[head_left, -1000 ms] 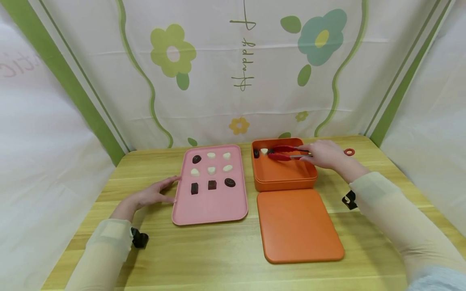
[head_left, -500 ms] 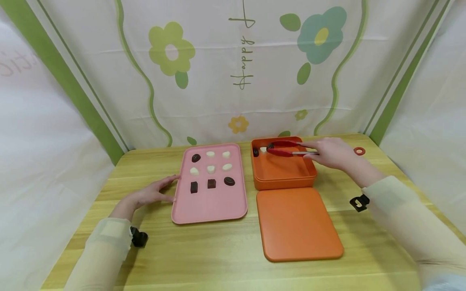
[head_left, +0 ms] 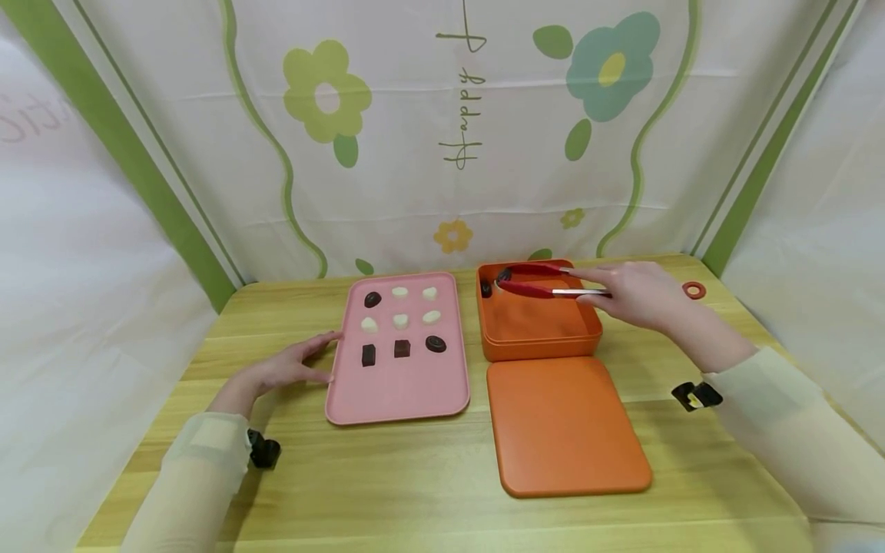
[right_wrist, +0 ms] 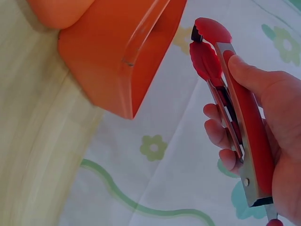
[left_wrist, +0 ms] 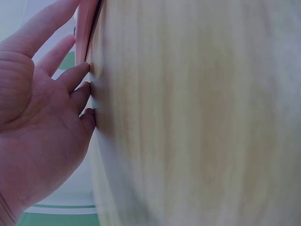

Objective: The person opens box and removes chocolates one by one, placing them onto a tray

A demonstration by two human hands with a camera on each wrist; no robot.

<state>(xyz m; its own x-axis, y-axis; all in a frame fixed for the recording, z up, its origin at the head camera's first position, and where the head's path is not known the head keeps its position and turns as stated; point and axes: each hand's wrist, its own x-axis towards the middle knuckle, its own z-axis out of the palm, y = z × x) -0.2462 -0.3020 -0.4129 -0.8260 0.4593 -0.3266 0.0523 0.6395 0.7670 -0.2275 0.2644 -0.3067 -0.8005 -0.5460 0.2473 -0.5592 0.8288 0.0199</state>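
My right hand [head_left: 632,292] grips red-and-silver tongs [right_wrist: 247,122] around the handles. Their scalloped red tips pinch a dark chocolate [head_left: 505,273] above the orange box [head_left: 542,352], close to its back left corner. In the right wrist view only a sliver of that chocolate shows between the tips. Another dark chocolate [head_left: 486,289] lies against the box's left wall, and a white piece beside it is mostly hidden by the tongs. My left hand [head_left: 283,367] lies with spread fingers at the left rim of a pink tray [head_left: 401,395].
Rows of white chocolates [head_left: 401,322] and dark chocolates [head_left: 402,349] sit on the tray. The flat orange lid [head_left: 567,430] lies in front of the box. A red ring [head_left: 694,290] at the tongs' end sticks out past my right hand. A flowered cloth [head_left: 415,192] hangs behind the table.
The tongs have risen with the dark chocolate between their tips, and its tip end has shifted left over the white piece. My right hand moved slightly right. My left hand stayed at the tray.
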